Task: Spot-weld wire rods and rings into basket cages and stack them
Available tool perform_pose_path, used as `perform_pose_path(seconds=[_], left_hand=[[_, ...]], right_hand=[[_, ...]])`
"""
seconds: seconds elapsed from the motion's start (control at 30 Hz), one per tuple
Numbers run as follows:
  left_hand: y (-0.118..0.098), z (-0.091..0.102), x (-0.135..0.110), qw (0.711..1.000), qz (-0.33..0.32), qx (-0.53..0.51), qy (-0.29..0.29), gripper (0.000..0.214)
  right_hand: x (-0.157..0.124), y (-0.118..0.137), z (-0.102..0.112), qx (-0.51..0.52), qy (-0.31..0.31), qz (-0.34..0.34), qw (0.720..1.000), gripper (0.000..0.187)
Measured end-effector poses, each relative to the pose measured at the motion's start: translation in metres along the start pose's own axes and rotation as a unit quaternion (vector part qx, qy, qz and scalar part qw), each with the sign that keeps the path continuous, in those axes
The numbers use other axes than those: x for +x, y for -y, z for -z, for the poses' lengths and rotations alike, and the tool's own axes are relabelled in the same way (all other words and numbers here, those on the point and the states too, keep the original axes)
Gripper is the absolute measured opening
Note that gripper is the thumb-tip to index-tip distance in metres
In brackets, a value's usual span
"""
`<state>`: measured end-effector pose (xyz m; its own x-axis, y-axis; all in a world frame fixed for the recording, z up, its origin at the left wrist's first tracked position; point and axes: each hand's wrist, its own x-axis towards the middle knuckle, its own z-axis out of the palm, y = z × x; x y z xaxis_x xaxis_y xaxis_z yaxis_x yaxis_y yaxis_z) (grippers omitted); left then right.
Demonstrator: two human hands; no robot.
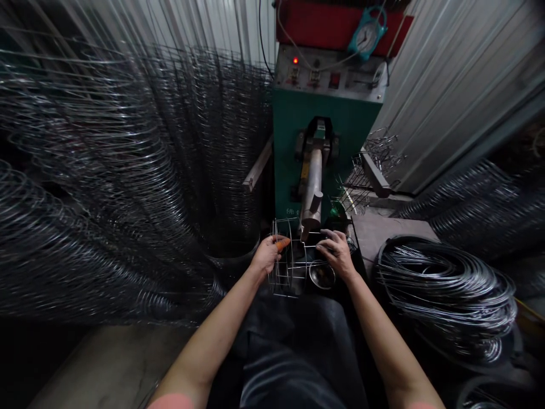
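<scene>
A small wire cage frame [286, 258] of thin steel rods sits under the metal arm [313, 190] of a green welding machine [326, 125]. My left hand [268, 254] grips the frame's left side; an orange cover is on the thumb. My right hand [336, 250] is closed on the frame's right wires, close to the arm's tip. A small round metal bowl [322, 275] sits just below my right hand.
Large stacks of wire rings [119, 182] fill the left. A coil of wire [443, 292] lies at the right, with more rings [481, 199] behind. A wire rack [361, 182] stands right of the machine. A teal clock [367, 35] hangs above the control panel [330, 74].
</scene>
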<state>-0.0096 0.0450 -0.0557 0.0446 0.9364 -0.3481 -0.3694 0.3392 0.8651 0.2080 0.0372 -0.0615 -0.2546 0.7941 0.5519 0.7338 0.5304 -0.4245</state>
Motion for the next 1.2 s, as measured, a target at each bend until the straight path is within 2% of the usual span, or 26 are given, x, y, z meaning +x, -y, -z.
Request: perform_pose_path(seconds=[0.53, 0.63, 0.73, 0.8, 0.87, 0.97, 1.0, 1.03, 1.1, 1.2], left_hand=[[-0.003, 0.004, 0.024, 1.0, 0.008, 0.014, 0.003, 0.031], [-0.003, 0.004, 0.023, 1.0, 0.002, 0.021, 0.011, 0.032], [-0.002, 0.011, 0.011, 0.999, -0.005, 0.032, 0.026, 0.035], [0.0, 0.024, -0.004, 0.998, -0.004, 0.041, 0.041, 0.035], [0.004, 0.045, -0.024, 0.996, 0.0, 0.049, 0.069, 0.035], [0.009, 0.081, -0.055, 0.992, 0.018, 0.048, 0.117, 0.03], [0.01, 0.092, -0.064, 0.991, 0.025, 0.035, 0.125, 0.028], [0.01, 0.1, -0.071, 0.991, 0.034, 0.012, 0.126, 0.026], [0.012, 0.11, -0.082, 0.99, 0.055, -0.058, 0.117, 0.02], [0.018, 0.111, -0.09, 0.972, 0.125, -0.171, 0.106, 0.009]], right_hand=[[0.013, -0.016, -0.013, -0.009, 0.004, -0.001, 1.0, 0.018], [0.013, -0.009, -0.013, -0.009, 0.003, -0.004, 1.0, 0.017], [0.006, 0.012, -0.002, 0.004, 0.013, 0.004, 1.0, 0.016], [-0.01, 0.025, 0.015, 0.029, 0.032, 0.004, 0.999, 0.016], [-0.036, 0.025, 0.039, 0.059, 0.025, -0.039, 0.997, 0.031], [-0.089, 0.003, 0.07, 0.056, -0.048, -0.164, 0.984, 0.043], [-0.107, -0.006, 0.074, 0.036, -0.047, -0.18, 0.982, 0.045], [-0.124, -0.012, 0.075, 0.012, -0.027, -0.175, 0.984, 0.049], [-0.15, -0.011, 0.065, -0.014, 0.06, -0.117, 0.991, 0.06], [-0.17, 0.021, 0.031, -0.027, 0.193, -0.024, 0.98, 0.074]])
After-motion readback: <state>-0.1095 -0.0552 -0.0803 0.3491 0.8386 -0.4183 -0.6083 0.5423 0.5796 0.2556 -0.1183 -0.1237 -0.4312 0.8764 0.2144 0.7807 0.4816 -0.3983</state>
